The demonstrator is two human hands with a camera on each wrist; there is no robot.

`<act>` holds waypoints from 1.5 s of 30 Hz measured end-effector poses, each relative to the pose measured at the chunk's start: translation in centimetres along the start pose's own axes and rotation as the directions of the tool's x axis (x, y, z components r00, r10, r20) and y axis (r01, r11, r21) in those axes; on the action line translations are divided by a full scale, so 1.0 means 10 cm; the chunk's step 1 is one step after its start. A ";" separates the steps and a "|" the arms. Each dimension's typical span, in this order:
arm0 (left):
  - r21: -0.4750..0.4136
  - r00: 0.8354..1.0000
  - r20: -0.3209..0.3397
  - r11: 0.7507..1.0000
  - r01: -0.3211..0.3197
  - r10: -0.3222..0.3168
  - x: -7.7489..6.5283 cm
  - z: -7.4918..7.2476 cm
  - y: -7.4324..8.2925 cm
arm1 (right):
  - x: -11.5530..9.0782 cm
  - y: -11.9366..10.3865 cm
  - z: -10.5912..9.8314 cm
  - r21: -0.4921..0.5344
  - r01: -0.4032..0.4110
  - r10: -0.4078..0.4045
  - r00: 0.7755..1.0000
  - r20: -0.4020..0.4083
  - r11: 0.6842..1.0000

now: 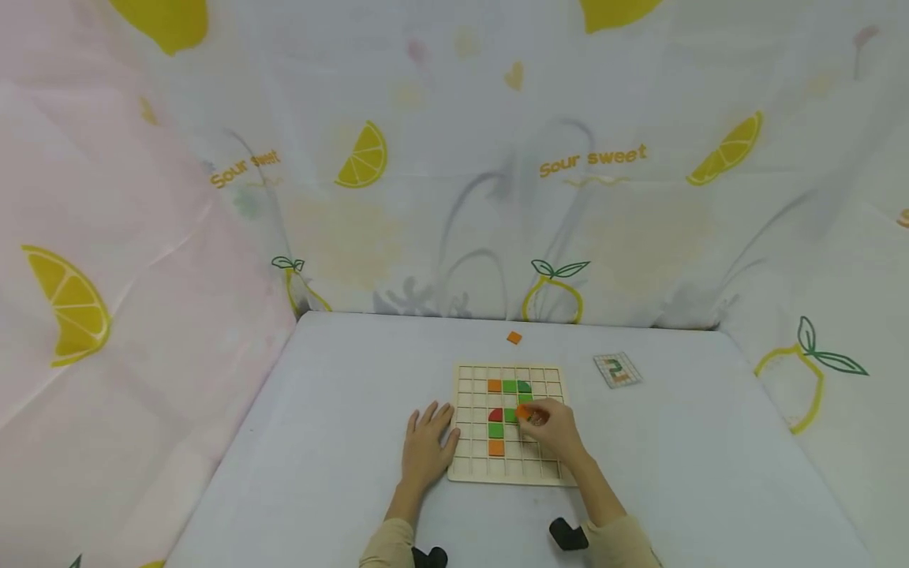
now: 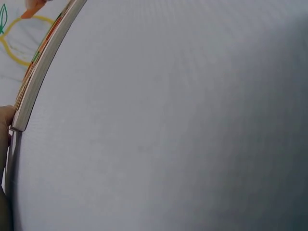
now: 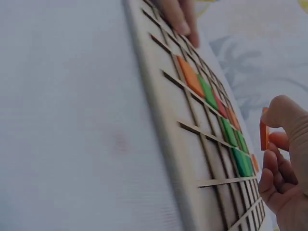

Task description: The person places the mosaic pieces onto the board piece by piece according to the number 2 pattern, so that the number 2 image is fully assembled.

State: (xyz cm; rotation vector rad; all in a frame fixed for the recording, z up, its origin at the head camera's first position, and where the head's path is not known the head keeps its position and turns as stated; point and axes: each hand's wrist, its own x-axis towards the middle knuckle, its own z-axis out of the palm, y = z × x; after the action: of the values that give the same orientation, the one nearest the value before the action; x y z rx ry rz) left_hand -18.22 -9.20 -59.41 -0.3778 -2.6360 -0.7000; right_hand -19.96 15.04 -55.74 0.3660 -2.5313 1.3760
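Note:
A wooden grid board (image 1: pixel 469 469) lies on the white table. My left hand (image 1: pixel 428 448) rests at its left edge, fingers spread and thumb touching the rim. Over the board's middle, my right hand (image 1: pixel 557 432) pinches an orange square tile (image 3: pixel 264 129) between thumb and fingers. Tiles sit in the grid: an orange one (image 1: pixel 495 386), a green one (image 1: pixel 509 386) and a dark green rounded one (image 1: pixel 524 386) along the top. Below are a red rounded tile (image 1: pixel 495 415), several green tiles (image 1: pixel 495 431) and a lower orange tile (image 1: pixel 495 448). The right hand hides some cells.
A loose orange tile (image 1: pixel 514 338) lies behind the board. To the right rests a pattern card (image 1: pixel 618 370) printed with a green and orange figure on a grid. Black devices (image 1: pixel 568 534) show beside the sleeves. A lemon-print cloth (image 1: pixel 440 237) surrounds the table.

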 end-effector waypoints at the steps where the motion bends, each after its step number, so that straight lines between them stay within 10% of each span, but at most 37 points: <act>1: -0.002 1.000 0.001 1.000 0.003 -0.003 0.00 -0.01 0.00 | -0.09 -0.01 0.03 -0.025 0.023 -0.023 1.000 0.015 0.999; 7: -0.002 1.000 0.000 1.000 0.005 -0.005 -0.01 -0.01 -0.02 | -0.42 -0.10 0.17 -0.176 0.047 -0.028 0.994 0.110 0.983; 16: 0.002 1.000 0.009 1.000 0.008 -0.008 -0.01 0.03 -0.04 | -0.53 -0.13 0.28 -0.334 0.300 -0.306 0.951 0.036 0.894; 29: 0.009 1.000 0.021 1.000 0.023 -0.023 -0.01 0.03 -0.02 | -0.56 -0.09 0.42 -0.301 0.200 -0.246 0.961 -0.124 0.932; 45: 0.000 1.000 0.020 1.000 0.023 -0.023 -0.01 -0.02 0.00 | -0.44 -0.09 0.28 -0.203 0.195 -0.187 0.981 0.060 0.960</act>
State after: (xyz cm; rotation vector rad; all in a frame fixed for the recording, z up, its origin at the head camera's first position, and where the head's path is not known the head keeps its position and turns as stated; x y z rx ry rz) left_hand -18.09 -9.27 -59.30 -0.3571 -2.6628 -0.7077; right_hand -15.80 12.67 -57.89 0.5842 -2.5620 1.0336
